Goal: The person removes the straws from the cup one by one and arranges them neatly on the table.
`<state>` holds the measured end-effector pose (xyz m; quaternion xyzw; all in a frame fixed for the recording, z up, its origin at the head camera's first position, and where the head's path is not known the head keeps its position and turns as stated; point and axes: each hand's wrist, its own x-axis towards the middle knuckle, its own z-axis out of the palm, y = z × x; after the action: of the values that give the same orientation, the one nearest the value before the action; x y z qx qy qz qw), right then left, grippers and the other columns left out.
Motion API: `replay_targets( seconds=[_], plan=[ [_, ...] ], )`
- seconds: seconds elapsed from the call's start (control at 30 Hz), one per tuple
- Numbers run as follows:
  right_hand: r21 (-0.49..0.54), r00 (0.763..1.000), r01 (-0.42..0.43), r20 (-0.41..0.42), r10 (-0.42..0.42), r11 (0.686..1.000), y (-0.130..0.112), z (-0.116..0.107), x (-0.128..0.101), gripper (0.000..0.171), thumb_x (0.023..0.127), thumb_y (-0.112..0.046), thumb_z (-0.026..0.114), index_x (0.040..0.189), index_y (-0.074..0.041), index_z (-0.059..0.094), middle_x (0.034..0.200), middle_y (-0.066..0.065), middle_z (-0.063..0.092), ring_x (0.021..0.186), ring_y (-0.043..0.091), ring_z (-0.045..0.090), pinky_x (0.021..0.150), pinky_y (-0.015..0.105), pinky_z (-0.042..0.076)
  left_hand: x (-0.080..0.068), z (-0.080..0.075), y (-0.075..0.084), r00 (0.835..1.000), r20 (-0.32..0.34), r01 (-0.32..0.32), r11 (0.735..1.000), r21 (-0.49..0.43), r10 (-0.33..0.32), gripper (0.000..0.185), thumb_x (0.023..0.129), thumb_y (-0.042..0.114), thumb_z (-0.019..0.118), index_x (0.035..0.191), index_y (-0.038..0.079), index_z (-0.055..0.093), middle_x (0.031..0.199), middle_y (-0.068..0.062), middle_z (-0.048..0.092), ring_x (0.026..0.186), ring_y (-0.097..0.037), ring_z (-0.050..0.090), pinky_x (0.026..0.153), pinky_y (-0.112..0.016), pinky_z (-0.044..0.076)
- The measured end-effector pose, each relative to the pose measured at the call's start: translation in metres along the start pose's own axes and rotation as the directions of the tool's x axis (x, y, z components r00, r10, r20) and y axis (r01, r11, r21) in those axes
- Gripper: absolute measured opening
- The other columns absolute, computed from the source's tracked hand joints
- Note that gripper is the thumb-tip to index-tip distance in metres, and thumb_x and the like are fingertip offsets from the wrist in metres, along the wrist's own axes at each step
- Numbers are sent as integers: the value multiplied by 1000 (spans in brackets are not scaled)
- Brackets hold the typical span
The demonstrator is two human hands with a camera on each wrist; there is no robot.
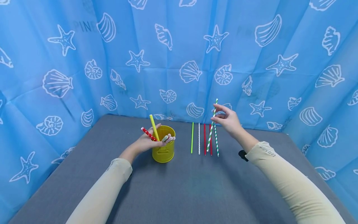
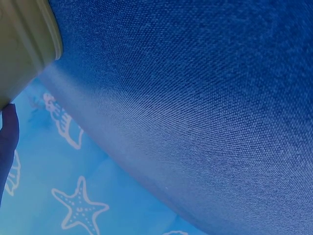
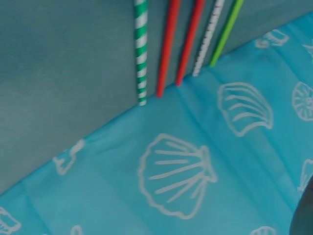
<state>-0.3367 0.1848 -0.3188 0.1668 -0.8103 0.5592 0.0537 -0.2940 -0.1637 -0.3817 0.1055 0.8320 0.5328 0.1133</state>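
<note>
My left hand [image 1: 146, 143] grips the rim of a yellow bucket [image 1: 163, 157], thumb across the front and the other fingers mostly hidden behind. A thick yellow straw [image 1: 154, 128] and a red white-dotted straw [image 1: 149, 134] lean out of it, beside several pale straw ends [image 1: 168, 137]. With thumb and fingertips my right hand [image 1: 228, 120] pinches a green-and-white striped straw [image 1: 210, 137], tilted above the straw row. Under it lie two red straws [image 1: 204, 141] and another green-striped straw [image 3: 141, 54]. To their left are a white patterned straw [image 1: 199, 140] and a lime green straw [image 1: 192, 138].
A grey cloth covers the table [image 1: 195, 189]. Its back edge meets a blue curtain [image 1: 179, 46] printed with white shells and starfish, which also hangs along both sides. The straw row reaches close to that back edge.
</note>
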Motion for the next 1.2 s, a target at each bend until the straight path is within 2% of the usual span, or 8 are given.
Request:
replay_targets(
  seconds=[0.1, 0.17, 0.33, 0.43, 0.7, 0.9, 1.2],
  plan=[
    [-90, 1000, -20, 4, 21, 996, 7, -7, 0, 58, 92, -5, 65, 146, -5, 43, 126, 19, 46, 92, 11, 58, 73, 20, 52, 0, 0, 1, 1000, -4, 7, 1000, -2, -7, 93, 82, 20, 75, 156, 21, 19, 155, -15, 24, 137, -39, 30, 108, -57, 30],
    [-128, 999, -31, 13, 32, 991, 12, -12, 0, 59, 92, -6, 66, 146, -4, 42, 125, 19, 47, 96, 18, 56, 75, 24, 52, 0, 0, 1, 1000, -4, 11, 1000, 3, -11, 93, 82, 22, 75, 156, 21, 18, 155, -16, 24, 137, -39, 30, 108, -58, 30],
    [-181, 998, -41, 43, 49, 983, 24, -24, 1, 60, 93, -8, 65, 147, -3, 41, 126, 20, 47, 104, 28, 52, 79, 28, 52, 0, -1, 1, 1000, -7, 8, 1000, 0, -8, 93, 83, 21, 75, 156, 20, 19, 155, -16, 24, 137, -39, 30, 109, -58, 29],
    [-207, 997, -48, 53, 60, 977, 31, -29, 3, 60, 93, -9, 65, 147, -2, 40, 127, 21, 47, 105, 30, 51, 79, 29, 51, 0, -2, 1, 1000, -11, 4, 1000, 0, -4, 92, 83, 19, 75, 156, 19, 19, 155, -16, 24, 137, -39, 31, 109, -57, 30],
    [-247, 988, -95, 97, 122, 964, 58, -39, 6, 59, 95, -8, 62, 148, 0, 37, 129, 24, 44, 113, 39, 47, 90, 51, 44, -2, -2, 1, 1000, -15, 14, 1000, 6, -13, 92, 83, 21, 75, 156, 20, 19, 155, -16, 24, 137, -39, 31, 109, -57, 30],
    [-286, 982, -119, 111, 156, 951, 74, -46, 7, 59, 95, -7, 61, 147, 2, 36, 129, 26, 45, 115, 40, 46, 91, 51, 44, -1, -1, 0, 1000, -11, 18, 1000, 7, -18, 92, 83, 24, 75, 156, 22, 19, 156, -15, 23, 137, -40, 30, 108, -59, 29],
    [-279, 973, -147, 132, 190, 949, 93, -49, 6, 61, 95, -9, 62, 147, 5, 34, 130, 28, 44, 116, 41, 44, 93, 55, 43, -1, -1, 0, 1000, -11, 13, 1000, 6, -13, 92, 83, 22, 75, 156, 21, 20, 155, -15, 24, 137, -39, 31, 108, -59, 30]
  ],
)
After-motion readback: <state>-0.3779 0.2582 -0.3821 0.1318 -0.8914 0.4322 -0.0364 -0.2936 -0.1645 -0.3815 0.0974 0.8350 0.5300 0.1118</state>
